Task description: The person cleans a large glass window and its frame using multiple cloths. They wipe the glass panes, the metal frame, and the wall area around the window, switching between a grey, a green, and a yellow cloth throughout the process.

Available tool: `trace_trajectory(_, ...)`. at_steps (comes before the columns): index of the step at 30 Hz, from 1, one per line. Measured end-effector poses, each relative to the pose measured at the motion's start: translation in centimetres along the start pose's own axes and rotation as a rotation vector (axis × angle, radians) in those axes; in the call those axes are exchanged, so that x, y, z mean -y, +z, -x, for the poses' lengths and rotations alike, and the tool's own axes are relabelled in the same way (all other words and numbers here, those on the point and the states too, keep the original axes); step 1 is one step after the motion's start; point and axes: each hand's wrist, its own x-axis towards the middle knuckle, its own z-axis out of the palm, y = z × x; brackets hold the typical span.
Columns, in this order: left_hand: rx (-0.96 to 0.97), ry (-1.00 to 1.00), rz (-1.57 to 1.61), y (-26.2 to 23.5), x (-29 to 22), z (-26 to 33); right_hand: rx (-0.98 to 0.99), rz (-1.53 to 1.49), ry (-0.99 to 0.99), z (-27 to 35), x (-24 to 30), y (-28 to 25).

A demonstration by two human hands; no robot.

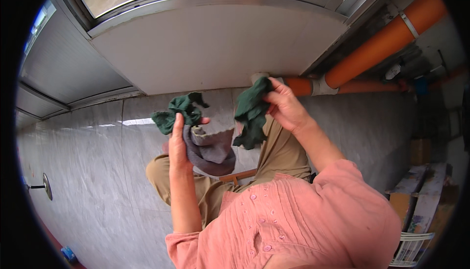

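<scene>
My left hand (180, 139) is closed around a crumpled dark green cloth (177, 108) and a grey-purple cloth (211, 152). The green one bunches up above my thumb, while the grey one droops beside my palm over my lap. A small pale edge shows where the two cloths meet. Off to the right, my right hand (285, 103) pinches a second dark green cloth (252, 114) near its upper end. That piece hangs down with a ragged lower edge, apart from the cloths in my left hand.
A pale wall panel (215, 48) under a metal-framed window stands ahead. Thick orange pipes (377, 48) run along the right. Grey tiles (98, 166) cover the floor around my bent legs. Boxes (416, 195) and a white wire rack (413, 247) stand at the lower right.
</scene>
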Motion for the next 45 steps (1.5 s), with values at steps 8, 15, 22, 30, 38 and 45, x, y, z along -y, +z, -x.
trace_trajectory(8,-0.124,0.075,0.13,-4.0,-8.8,-3.8,-0.2,0.133,-0.566,-5.6,9.0,-0.2)
trace_trajectory(15,-0.168,0.188,0.118,-7.4,-8.6,-8.5,-0.682,0.458,-0.942,-21.2,8.8,-3.3)
trace_trajectory(22,-0.202,0.268,-0.007,-7.9,-9.8,-9.3,-0.219,1.506,-1.431,-25.4,1.4,10.7)
trace_trajectory(30,-0.166,0.282,-0.005,-7.5,-9.7,-9.5,-0.507,1.849,-1.237,-18.3,9.1,-7.2)
trace_trajectory(38,0.196,0.229,-0.159,-5.9,-8.3,-8.2,-0.378,0.375,-0.322,-16.2,1.8,-0.7)
trace_trajectory(45,0.261,0.067,0.078,-3.2,-3.1,-9.3,0.049,0.132,0.02,-9.1,-2.8,10.1)
